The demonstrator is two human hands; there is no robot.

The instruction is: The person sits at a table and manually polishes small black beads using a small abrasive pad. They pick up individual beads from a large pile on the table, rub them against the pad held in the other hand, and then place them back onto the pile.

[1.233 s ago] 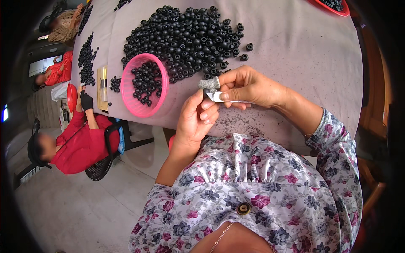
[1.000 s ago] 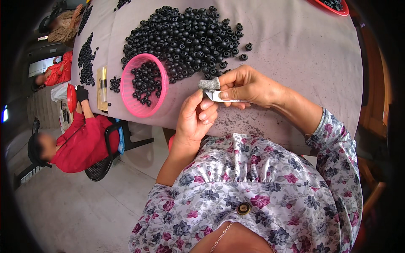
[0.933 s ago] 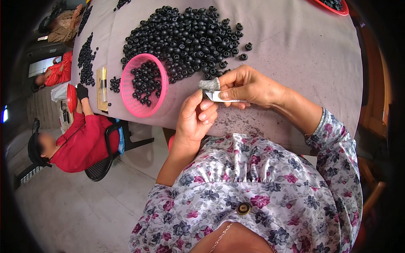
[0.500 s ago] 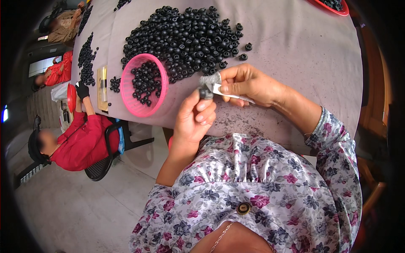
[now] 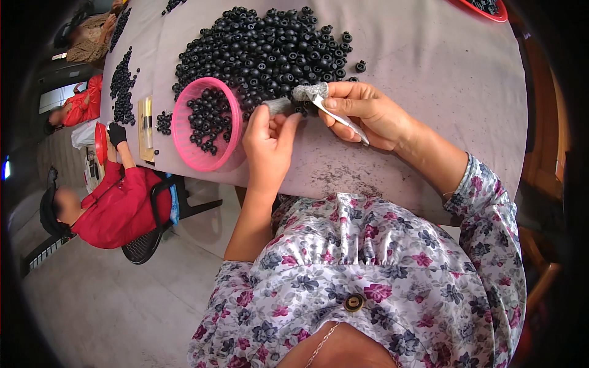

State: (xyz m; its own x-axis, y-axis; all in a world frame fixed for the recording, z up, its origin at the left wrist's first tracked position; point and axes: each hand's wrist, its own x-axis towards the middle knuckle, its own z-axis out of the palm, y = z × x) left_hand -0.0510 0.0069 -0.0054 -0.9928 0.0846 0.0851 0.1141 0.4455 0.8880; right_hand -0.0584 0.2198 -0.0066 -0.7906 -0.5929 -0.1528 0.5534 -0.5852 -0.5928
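My right hand pinches a white strip; I can't tell if my left hand holds anything. Its twelve o'clock has black beads, probably light, hard, slippery: best pinched by the sides.

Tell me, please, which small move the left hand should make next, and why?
Probably the left hand should pick a piece from the near edge of the black pile. It is right beside those pieces and none shows in its grip, though that is partly hidden. The right hand holds the thin white tool.
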